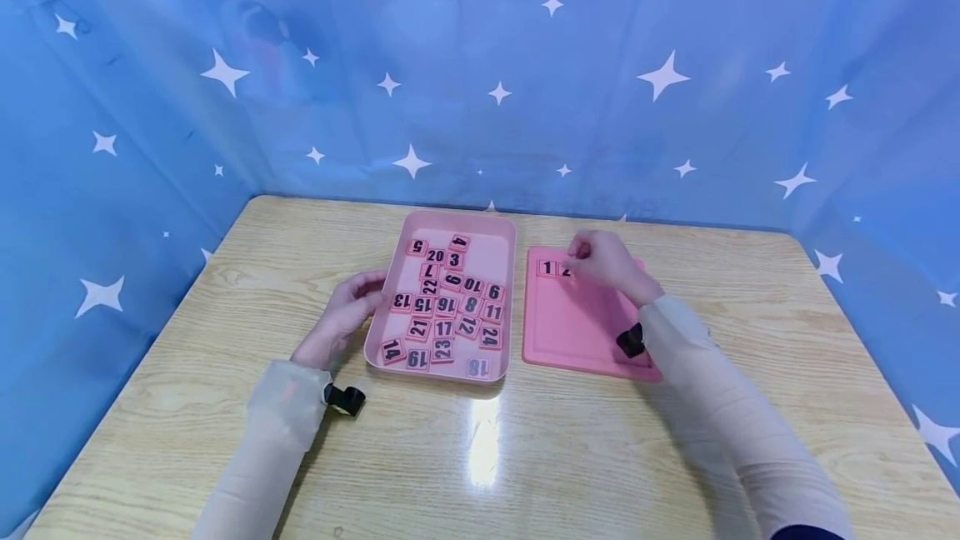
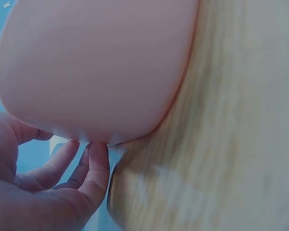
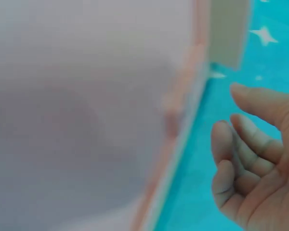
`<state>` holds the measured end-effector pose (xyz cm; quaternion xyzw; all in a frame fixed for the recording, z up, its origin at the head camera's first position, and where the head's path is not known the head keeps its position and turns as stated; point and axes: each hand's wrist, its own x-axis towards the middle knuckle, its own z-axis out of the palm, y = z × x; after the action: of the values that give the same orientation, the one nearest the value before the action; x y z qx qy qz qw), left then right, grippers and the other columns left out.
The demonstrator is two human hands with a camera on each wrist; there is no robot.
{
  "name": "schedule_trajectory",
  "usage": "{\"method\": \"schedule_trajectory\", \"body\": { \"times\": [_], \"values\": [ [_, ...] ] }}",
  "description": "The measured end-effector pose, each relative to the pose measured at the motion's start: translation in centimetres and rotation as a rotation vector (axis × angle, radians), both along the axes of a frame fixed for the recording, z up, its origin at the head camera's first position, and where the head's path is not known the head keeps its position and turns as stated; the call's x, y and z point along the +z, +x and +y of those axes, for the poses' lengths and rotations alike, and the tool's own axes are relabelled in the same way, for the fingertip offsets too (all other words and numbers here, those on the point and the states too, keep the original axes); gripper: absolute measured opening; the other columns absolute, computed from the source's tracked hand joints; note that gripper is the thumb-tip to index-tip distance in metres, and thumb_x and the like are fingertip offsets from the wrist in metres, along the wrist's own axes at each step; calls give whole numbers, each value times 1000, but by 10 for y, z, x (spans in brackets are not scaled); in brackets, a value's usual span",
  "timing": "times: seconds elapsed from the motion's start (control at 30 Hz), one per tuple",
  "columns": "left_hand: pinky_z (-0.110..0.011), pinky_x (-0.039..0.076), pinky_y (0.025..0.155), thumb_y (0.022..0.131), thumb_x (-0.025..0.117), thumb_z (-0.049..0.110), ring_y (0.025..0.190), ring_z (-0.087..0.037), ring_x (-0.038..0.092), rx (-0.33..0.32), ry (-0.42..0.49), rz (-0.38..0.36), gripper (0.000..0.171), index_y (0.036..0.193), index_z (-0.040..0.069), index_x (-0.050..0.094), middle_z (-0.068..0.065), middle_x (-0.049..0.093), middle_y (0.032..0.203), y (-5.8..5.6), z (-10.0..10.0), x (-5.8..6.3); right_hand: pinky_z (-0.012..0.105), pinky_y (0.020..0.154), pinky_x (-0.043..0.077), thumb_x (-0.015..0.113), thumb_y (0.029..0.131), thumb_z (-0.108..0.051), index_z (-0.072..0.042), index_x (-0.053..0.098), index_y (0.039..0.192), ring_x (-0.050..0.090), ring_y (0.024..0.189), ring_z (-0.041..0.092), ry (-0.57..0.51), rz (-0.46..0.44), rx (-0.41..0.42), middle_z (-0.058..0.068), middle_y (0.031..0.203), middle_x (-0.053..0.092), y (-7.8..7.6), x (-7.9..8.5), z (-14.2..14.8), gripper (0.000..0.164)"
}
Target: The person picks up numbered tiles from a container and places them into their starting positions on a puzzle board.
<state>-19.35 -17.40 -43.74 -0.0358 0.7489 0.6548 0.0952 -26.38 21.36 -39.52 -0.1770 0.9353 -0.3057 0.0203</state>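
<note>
A pale pink tray (image 1: 487, 227) holds several pink number tiles (image 1: 444, 307), lying at various angles. My left hand (image 1: 351, 307) holds the tray's left side; in the left wrist view its fingertips (image 2: 98, 149) meet the tray's edge. To the right lies a darker pink board (image 1: 558, 327) with a raised rim. Tile 1 (image 1: 547, 268) and tile 2 (image 1: 565, 270) sit side by side in its upper left corner. My right hand (image 1: 606, 261) hovers over the board beside tile 2, partly covering it. In the right wrist view its thumb and loosely bent fingers (image 3: 221, 142) stand apart, holding nothing.
Both tray and board rest on a light wood-grain table (image 1: 420, 473). A blue cloth with white stars (image 1: 480, 123) hangs behind and at both sides. Black wrist cameras (image 1: 345, 399) sit on both wrists, the right one low over the board.
</note>
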Motion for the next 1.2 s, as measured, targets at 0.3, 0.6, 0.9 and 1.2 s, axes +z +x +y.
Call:
{"method": "schedule_trajectory", "body": {
  "times": [0.3,0.6,0.9,1.2],
  "values": [
    [-22,45,89,88,49,-4,112,-28,46,5,0,-9,48,134,-8,40,-25,45,128,-1,-1,2,35,80,51,66,87,-14,0,63,101,61,88,25,-220,-84,33,14,96,65,-15,43,-78,20],
    [-24,46,89,87,48,-5,111,-29,47,-6,20,12,48,134,-10,41,-27,46,127,-4,1,2,29,82,48,66,86,-13,1,64,105,60,89,20,-309,-209,85,9,95,64,-11,41,-145,24],
    [-23,47,87,85,50,-5,111,-28,48,-8,50,-7,49,134,-9,42,-27,46,129,-6,-1,-1,30,85,48,64,88,-9,4,62,108,57,94,22,-388,-317,85,11,99,62,-4,28,-168,25],
    [-24,46,89,85,50,-5,112,-29,46,4,51,-11,50,134,-9,41,-27,46,129,-3,-3,-2,31,86,49,61,87,-2,5,61,110,58,96,25,-408,-357,-14,13,100,62,-12,18,-169,24]
  ]
}}
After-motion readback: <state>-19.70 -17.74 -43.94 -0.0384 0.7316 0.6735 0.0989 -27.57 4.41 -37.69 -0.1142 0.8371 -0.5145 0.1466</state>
